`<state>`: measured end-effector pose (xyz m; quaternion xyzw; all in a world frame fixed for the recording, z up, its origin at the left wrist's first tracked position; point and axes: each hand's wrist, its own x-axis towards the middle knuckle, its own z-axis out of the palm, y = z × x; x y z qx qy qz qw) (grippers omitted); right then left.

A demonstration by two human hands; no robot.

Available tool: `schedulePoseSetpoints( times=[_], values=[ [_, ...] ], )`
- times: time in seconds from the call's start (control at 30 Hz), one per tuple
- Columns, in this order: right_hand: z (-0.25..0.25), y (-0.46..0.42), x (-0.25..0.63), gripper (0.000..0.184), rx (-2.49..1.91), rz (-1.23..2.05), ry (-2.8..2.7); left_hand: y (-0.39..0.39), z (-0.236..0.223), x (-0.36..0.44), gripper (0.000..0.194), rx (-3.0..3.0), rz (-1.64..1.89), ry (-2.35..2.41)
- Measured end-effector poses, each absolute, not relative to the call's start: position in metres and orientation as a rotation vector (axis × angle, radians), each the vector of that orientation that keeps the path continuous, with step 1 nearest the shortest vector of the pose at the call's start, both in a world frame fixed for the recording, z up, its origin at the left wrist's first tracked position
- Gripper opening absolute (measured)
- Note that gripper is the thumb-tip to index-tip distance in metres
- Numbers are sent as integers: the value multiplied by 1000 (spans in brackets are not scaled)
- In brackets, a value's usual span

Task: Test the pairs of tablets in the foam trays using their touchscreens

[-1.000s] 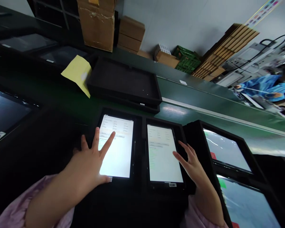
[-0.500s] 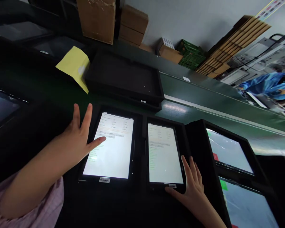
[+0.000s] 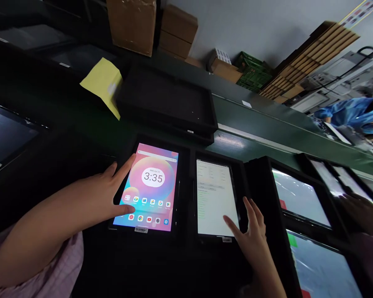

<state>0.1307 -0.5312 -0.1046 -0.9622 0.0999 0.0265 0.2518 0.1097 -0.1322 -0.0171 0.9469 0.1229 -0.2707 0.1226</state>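
Observation:
My left hand (image 3: 108, 192) is open at the left edge of a tablet (image 3: 152, 190) whose screen shows a colourful home page with a clock reading 3:35. Its thumb lies over the lower left of that screen, and the index finger reaches the upper left edge. To the right is a second tablet (image 3: 216, 203) with a white page of boxes, grey buttons and green text. Over that tablet's lower right side, my right hand (image 3: 251, 225) has its fingers spread and the thumb above the screen. Both tablets lie in a black tray (image 3: 186, 198).
Right of my hands, a black tray (image 3: 267, 198) holds two lit tablets with coloured corners. A co-worker's hand (image 3: 360, 211) touches tablets at far right. Behind stand a stacked black tray (image 3: 168, 95), a yellow paper (image 3: 104, 85) and, farther back, cardboard boxes (image 3: 178, 31).
The left tablet's screen has gone from the white page to the home page. My right thumb has moved up from the tablet's bottom edge. Another person's hand has appeared at far right.

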Motion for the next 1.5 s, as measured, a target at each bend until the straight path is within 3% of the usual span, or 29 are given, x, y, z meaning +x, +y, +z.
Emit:
schedulePoseSetpoints(
  times=[0.37, 0.5, 0.53, 0.63, 0.77, 1.07, 1.27, 1.5],
  values=[
    [-107, -515, 129, 84, -2535, -282, 193, -134, -18, 113, 114, 2828, -903, 292],
    [-95, -504, 118, 28, -2509, -641, -338, -136, -18, 111, 118, 2794, -918, 279],
    [-92, -501, 115, 22, -2488, -630, -510, -137, -17, 112, 119, 2790, -930, 286],
    [-86, -494, 108, 25, -2426, -411, -841, -140, -13, 113, 119, 2814, -939, 295],
    [-85, -490, 106, 27, -2439, -293, -891, -138, -15, 113, 118, 2840, -974, 275],
    [-88, -491, 102, 28, -2352, -425, -708, -153, -8, 116, 118, 2907, -1143, 228],
    [-89, -493, 101, 28, -2331, -458, -625, -140, -10, 114, 124, 2914, -1010, 150],
    [-89, -493, 104, 27, -2325, -445, -604, -138, -13, 112, 116, 2897, -979, 166]
  ],
)
